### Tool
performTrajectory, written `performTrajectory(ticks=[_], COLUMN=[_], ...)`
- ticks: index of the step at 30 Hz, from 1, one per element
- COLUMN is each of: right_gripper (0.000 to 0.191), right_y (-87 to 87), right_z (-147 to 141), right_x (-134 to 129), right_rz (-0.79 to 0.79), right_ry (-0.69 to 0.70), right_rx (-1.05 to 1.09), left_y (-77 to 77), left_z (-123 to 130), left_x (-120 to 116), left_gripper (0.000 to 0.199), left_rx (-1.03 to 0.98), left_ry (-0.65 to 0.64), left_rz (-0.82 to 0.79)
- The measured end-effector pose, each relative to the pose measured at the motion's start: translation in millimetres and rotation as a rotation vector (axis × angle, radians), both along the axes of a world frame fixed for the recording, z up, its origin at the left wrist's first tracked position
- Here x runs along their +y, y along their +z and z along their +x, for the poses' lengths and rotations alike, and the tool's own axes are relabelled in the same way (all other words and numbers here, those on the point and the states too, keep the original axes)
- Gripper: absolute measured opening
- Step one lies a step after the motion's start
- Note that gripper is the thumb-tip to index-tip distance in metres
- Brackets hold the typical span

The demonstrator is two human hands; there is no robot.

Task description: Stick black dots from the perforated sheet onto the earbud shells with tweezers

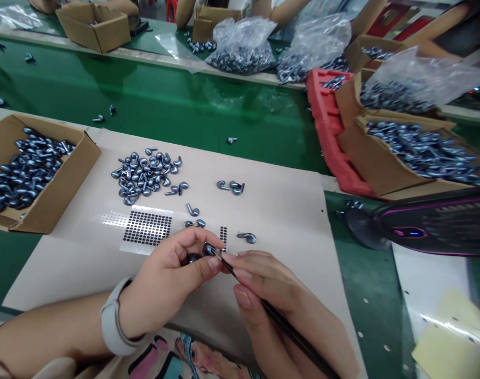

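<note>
My left hand, with a pale band at its wrist, pinches a dark earbud piece between thumb and index finger; another dark piece shows under its fingers. My right hand holds a slim black tool, whose thin metal tip touches the held piece. Just behind my hands lie a few loose earbud pieces and a narrow strip of black dots. To the left is a clear sheet of black dots, with a pile of earbud pieces beyond it.
Cardboard boxes of pieces stand at the left and right, the latter by a red tray. A dark device juts in from the right. Across the green surface, people's arms are near bags of pieces.
</note>
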State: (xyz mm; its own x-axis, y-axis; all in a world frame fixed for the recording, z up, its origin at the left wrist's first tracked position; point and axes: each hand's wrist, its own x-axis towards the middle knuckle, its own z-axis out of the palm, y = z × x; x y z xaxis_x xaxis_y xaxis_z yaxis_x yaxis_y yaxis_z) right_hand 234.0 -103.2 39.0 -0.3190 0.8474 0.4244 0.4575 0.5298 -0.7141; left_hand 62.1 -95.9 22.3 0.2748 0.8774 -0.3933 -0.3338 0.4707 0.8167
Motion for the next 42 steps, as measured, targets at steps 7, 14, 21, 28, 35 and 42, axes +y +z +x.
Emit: performTrajectory(ticks=[7, 14, 21, 28, 35, 42], right_gripper=[0.028, 0.026, 0.028, 0.027, 0.028, 0.032], right_y=[2.1, 0.4, 0.6, 0.3, -0.5, 1.8], right_z=[2.5, 3.7, 2.7, 2.0, 1.8, 3.5], right_x=[-3.5, -4.1, -3.8, -2.6, -2.2, 0.7], right_rz=[-0.023, -0.021, -0.033, -0.031, -0.037, -0.022], right_ry=[-0.001, 0.013, 0.016, 0.0, 0.031, 0.091], right_rx=[-0.024, -0.025, -0.019, -0.003, 0.012, -0.014], left_y=[1.3, -0.3, -0.3, 2.6, 4.4, 6.1], left_z=[1.2, -0.5, 0.4, -0.1, -0.9, -1.4], left_x=[0.0, -0.4, -0.2, 0.1, 2.5, 3.6], left_gripper=[0.019, 0.016, 0.015, 0.01, 0.007, 0.005], left_rx=[0.008, -0.003, -0.018, -0.044, -0.053, -0.072], left_ry=[0.019, 0.001, 0.004, -0.006, -0.032, -0.038], left_rz=[-0.006, 0.006, -0.003, 0.02, 0.037, 0.027])
